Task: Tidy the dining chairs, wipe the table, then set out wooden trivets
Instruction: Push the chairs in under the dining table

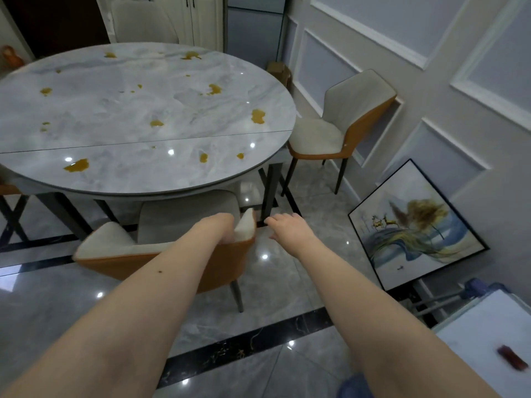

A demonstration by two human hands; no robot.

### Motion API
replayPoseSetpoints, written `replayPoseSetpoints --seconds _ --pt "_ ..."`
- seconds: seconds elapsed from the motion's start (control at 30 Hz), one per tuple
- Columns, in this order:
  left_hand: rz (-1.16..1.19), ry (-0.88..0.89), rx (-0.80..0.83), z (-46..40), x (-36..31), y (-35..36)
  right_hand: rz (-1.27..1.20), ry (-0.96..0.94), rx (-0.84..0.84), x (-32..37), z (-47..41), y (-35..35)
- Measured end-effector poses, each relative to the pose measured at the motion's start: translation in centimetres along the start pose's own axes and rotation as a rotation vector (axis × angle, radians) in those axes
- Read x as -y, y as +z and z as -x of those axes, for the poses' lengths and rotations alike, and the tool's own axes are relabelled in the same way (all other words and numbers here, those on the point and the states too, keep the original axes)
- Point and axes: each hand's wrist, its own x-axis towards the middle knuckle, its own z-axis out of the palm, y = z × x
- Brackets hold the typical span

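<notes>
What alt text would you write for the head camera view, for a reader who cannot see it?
A person's left hand grips the backrest of a near chair at a round marble table spotted with yellow spills; the right hand hovers open beside it. Another chair stands by the wall.

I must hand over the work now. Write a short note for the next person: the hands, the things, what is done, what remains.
Left hand: fingers over the top of the near chair's backrest, gripping it.
Right hand: open, beside the chair, touching nothing.
Near chair: partly under the round table. Another chair stands out from the table at the right; one more at the far side.
Table: yellow spills all over, not wiped.
No cloth or trivets in view.
Left: finish chairs, wipe, set trivets.
</notes>
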Motion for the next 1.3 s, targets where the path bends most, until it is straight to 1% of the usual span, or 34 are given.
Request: replayPoseSetpoints --seconds 0.1,0.17,0.23,0.4,0.53,0.73,0.87,0.93,1.03,1.3 --pt "0.043 0.089 -0.060 -1.1 -6.7 -1.1 -0.023 0.050 -0.006 -6.2 2.1 -0.1" --pt "0.027 0.150 -0.035 -1.8 -11.6 -1.8 -0.047 0.101 0.019 -10.7 3.9 -0.2" --pt "0.019 0.207 0.001 -2.6 -15.0 -2.4 -0.055 0.144 0.032 -14.2 5.0 -0.3" --pt "0.079 0.257 -0.031 -6.3 -21.3 -4.5 -0.053 0.239 0.061 -22.4 6.1 -0.5" --pt "0.113 0.276 -0.024 -10.5 -25.8 -6.3 -0.066 0.286 0.074 -28.4 4.9 0.0" --pt "0.102 0.332 -0.021 -20.6 -31.8 -10.5 -0.053 0.344 0.090 -38.1 -0.6 0.1" --pt "0.118 0.354 -0.014 -27.7 -35.3 -16.0 -0.065 0.394 0.077 -45.0 -6.1 -1.7" --pt "0.147 0.353 -0.040 -31.9 -37.4 -19.3 -0.092 0.418 0.040 -48.9 -8.8 -2.9" --pt "0.203 0.368 -0.050 -36.6 -40.6 -22.4 -0.111 0.443 0.014 -53.3 -11.5 -3.9" --pt "0.200 0.382 -0.036 -48.5 -49.0 -27.2 -0.134 0.483 0.040 -66.6 -18.7 -2.3"
